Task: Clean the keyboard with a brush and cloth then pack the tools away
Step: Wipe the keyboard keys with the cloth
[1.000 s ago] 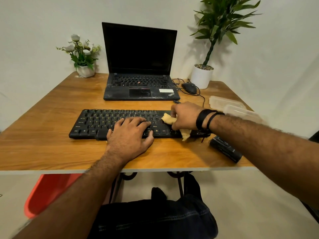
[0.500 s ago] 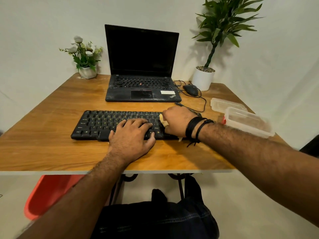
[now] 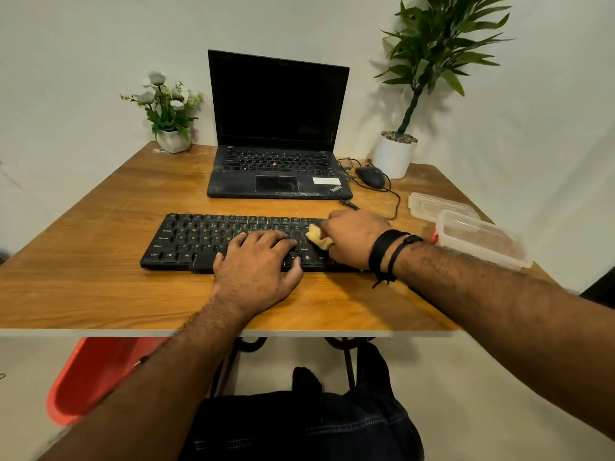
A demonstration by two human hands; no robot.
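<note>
Black keyboard [image 3: 233, 239] lying flat at centre frame, on the near half of the wooden table [image 3: 100, 261]. Left hand [image 3: 256, 271] resting palm-down on the keyboard's lower middle keys, fingers spread and straight, thumb along the front edge. Right hand [image 3: 352, 236] just right of it, over the keyboard's right end, fingers curled round a yellow cloth [image 3: 317, 239] pressed against the keys; only a crumpled corner of cloth visible past the knuckles. Black bands [image 3: 387, 251] round the right wrist. Further up, at upper centre, open laptop [image 3: 278, 138] with dark screen. Mouse [image 3: 370, 176] to its right, cable trailing toward the keyboard. Clear plastic box [image 3: 482, 239] at right of frame, near the table edge, its lid [image 3: 439, 205] just behind. Flower pot [image 3: 171, 134] upper left, tall plant [image 3: 396, 151] upper right.
</note>
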